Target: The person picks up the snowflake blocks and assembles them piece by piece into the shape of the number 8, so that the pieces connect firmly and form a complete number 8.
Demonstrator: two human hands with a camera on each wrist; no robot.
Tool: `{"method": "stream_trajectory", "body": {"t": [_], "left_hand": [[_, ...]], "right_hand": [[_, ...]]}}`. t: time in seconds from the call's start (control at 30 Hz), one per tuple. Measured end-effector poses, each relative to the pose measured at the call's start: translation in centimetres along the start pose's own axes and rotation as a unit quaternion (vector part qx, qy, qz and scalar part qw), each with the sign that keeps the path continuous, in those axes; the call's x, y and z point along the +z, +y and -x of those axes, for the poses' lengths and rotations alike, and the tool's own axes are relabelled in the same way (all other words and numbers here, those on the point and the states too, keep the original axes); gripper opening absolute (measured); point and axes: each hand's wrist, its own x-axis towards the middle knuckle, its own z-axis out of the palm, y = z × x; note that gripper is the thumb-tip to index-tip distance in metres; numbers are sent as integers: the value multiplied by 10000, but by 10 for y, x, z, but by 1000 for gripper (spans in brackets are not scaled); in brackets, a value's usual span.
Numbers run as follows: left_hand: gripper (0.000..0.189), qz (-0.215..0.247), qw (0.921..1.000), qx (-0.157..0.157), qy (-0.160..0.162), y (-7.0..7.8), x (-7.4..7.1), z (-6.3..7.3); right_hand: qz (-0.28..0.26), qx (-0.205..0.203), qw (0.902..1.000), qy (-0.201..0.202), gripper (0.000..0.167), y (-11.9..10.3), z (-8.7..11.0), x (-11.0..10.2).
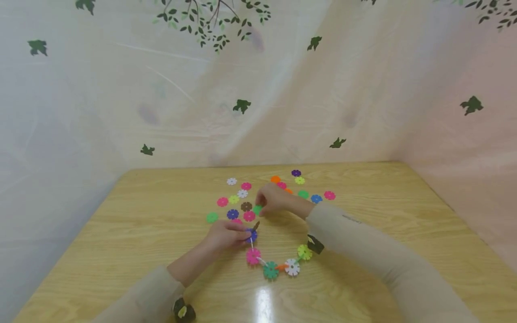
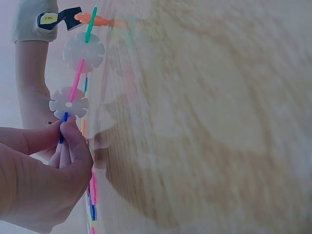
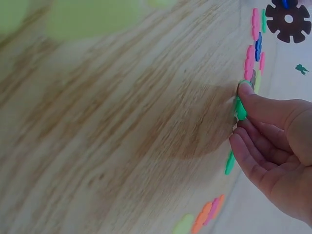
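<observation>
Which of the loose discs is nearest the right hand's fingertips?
The green disc right of the brown disc in the head view; it alone shows between thumb and fingers of the right hand.

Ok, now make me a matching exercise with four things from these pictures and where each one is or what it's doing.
1. left hand
2. right hand
3. teal disc
4. purple disc

A. near the far edge of the table
B. pinching a blue disc
C. between a pink disc and a white disc in the chain
D. fingers at a green disc

Pairs: 1-B, 2-D, 3-C, 4-A
</observation>
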Motion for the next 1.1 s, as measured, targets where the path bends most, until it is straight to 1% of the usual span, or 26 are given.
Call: {"method": "stream_trajectory", "body": {"t": [0.13, 0.3, 0.43, 0.5, 0.6, 0.67, 0.73, 0.87, 0.97, 1.1], "left_hand": [[21, 89, 9999, -46, 26, 0, 0, -1], [23, 119, 9999, 11, 28, 1, -1, -1], [23, 115, 9999, 71, -18, 0, -1, 0], [23, 111, 9999, 77, -26, -1, -1, 1], [23, 103, 9999, 72, -12, -2, -1, 2], [23, 68, 9999, 88, -4, -2, -1, 2], [22, 37, 9999, 105, 16, -2, -1, 2], [21, 40, 9999, 105, 34, -2, 0, 2], [21, 9, 10000, 94, 18, -2, 0, 1], [20, -40, 9999, 135, -25, -2, 0, 1]], "right_hand": [[-273, 226, 9993, 72, 27, 2, 0, -1], [-654, 400, 9970, 53, 29, 7, 4, -6], [-1124, 652, 9915, -5, 28, 13, 10, -8], [-1507, 853, 9849, -47, 26, 15, 14, -8], [-2207, 1049, 9695, -186, 24, 17, 21, -9], [-2627, 1098, 9581, -295, 25, 19, 25, -9], [-2933, 1078, 9492, -373, 26, 20, 29, -9], [-3211, 1061, 9401, -422, 29, 18, 38, -11], [-3240, 1107, 9386, -428, 27, 16, 43, -11], [-3342, 1302, 9327, -386, 27, 10, 49, -5]]}}
